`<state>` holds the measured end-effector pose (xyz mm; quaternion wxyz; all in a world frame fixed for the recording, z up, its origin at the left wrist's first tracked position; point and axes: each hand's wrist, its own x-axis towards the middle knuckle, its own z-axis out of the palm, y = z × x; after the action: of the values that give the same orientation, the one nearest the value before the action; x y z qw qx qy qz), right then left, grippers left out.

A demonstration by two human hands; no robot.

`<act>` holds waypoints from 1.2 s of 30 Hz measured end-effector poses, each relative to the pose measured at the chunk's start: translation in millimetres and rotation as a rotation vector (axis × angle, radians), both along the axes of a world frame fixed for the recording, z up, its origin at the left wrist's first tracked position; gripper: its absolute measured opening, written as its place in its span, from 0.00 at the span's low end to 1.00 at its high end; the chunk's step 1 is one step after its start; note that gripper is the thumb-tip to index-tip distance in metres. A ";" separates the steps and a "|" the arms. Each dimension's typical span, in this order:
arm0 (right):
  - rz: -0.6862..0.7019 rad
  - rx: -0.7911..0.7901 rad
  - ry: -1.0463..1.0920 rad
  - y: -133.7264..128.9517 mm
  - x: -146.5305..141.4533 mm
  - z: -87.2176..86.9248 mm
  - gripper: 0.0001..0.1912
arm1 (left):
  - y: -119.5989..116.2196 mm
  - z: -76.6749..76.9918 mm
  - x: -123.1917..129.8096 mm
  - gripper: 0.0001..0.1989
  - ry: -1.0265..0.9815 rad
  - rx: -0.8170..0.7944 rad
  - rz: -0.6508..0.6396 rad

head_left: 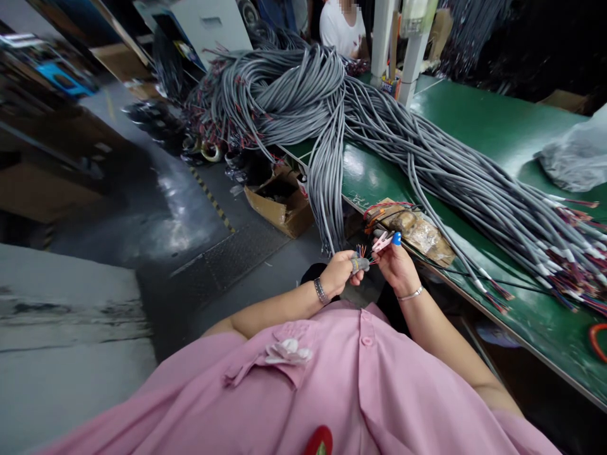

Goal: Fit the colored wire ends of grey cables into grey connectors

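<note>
My left hand [337, 273] is closed round the end of a grey cable [359, 265], from which thin coloured wires fan out. Just to the right, my right hand [397, 268] pinches a small pale pink clip-like tool [382, 241] between thumb and fingers; a blue cover sits on one fingertip. The tool is close to the wire ends, and whether it touches them I cannot tell. Behind my hands, a thick bundle of grey cables [332, 158] hangs over the edge of the green table [478, 120].
More grey cables [455, 164] with stripped coloured ends stretch along the table to the right. A taped brown package [417, 230] lies at its near edge. An open cardboard box [279, 205] stands on the floor. A person [341, 28] in white is behind the table.
</note>
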<state>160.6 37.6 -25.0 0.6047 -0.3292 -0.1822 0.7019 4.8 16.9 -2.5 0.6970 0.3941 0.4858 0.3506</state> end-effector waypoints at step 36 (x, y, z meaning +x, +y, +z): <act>0.084 -0.105 0.052 -19.1 16.2 -28.7 0.19 | -5.4 -15.8 -21.7 0.14 0.065 0.092 -0.066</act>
<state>176.8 18.5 -53.8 0.5614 -0.3341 -0.1430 0.7435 -16.8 11.5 -18.3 0.6730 0.4527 0.4784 0.3365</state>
